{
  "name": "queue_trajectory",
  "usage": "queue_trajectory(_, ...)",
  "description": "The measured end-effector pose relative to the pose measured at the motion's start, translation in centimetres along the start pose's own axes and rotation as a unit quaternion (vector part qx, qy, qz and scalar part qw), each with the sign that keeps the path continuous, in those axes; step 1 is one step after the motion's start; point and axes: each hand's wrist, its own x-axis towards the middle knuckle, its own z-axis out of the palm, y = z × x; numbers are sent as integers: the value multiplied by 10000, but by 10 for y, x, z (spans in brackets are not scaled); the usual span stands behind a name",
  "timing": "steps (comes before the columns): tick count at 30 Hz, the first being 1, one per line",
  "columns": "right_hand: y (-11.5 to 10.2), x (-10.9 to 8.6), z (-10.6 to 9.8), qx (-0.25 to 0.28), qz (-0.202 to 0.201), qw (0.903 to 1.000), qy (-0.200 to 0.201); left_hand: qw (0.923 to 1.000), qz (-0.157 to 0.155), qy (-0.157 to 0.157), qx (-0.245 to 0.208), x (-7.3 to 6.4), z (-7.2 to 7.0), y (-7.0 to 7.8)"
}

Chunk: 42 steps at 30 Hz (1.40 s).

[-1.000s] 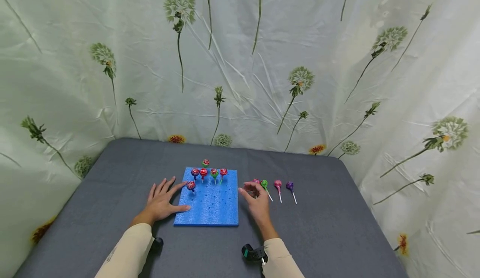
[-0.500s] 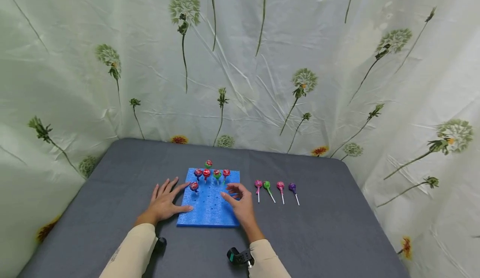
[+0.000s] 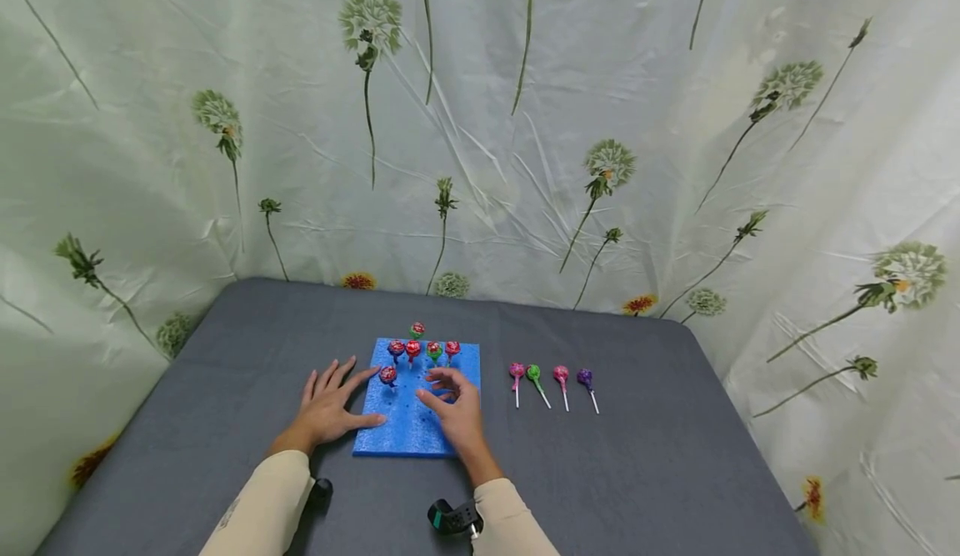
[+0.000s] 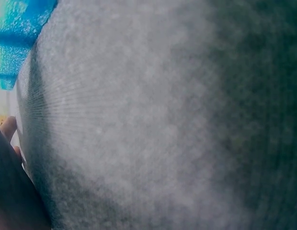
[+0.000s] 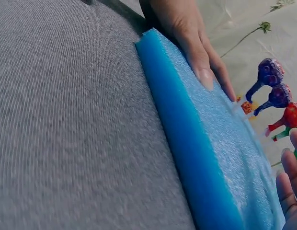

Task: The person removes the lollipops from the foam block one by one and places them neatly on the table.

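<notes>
A blue foam board (image 3: 397,435) dotted with small holes lies on the table. Several wrapped lollipops stand in its far part, among them a red one (image 3: 412,350) and a dark purple-red one (image 3: 387,375) nearer the left edge. My left hand (image 3: 324,410) rests spread at the board's left side, thumb and forefinger on its edge. Over the board's right half hovers my right hand (image 3: 461,414), fingers loosely bent, thumb apart from them; no candy shows between them. The right wrist view catches its fingers (image 5: 290,184) at the edge, near the lollipops.
Right of the board, a row of lollipops lies on the grey table (image 3: 637,456): a pink one (image 3: 517,370), a green one (image 3: 533,373), another pink one (image 3: 561,374) and a purple one (image 3: 585,378). A flower-printed curtain (image 3: 480,122) hangs behind.
My right hand has moved left from beside the loose lollipops to over the board, uncovering the leftmost pink one. My left hand has kept its place on the board.
</notes>
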Motion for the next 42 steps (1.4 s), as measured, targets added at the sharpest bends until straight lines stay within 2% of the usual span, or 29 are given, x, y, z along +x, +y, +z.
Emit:
queue_trajectory(6,27,11,15,-28,-65,10000,22,10000,-35,17,-29,1,1,0)
queue_trajectory(9,31,14,22,-65,-94,9999,-6,10000,-33,32,-5,2,1,1)
queue_trajectory(17,26,18,36,-93,-41,9997,-203,10000,26,70,-48,3,3,2)
queue_trajectory(27,21,23,51,-249,-21,9994,-222,9996,52,253,-152,2,3,-2)
queue_trajectory(33,22,27,53,-238,34,9996,-140,9999,13,97,-40,2,2,0)
queue_trajectory(42,18,33,52,-327,3,9994,-103,9998,41,178,-81,1,1,-1)
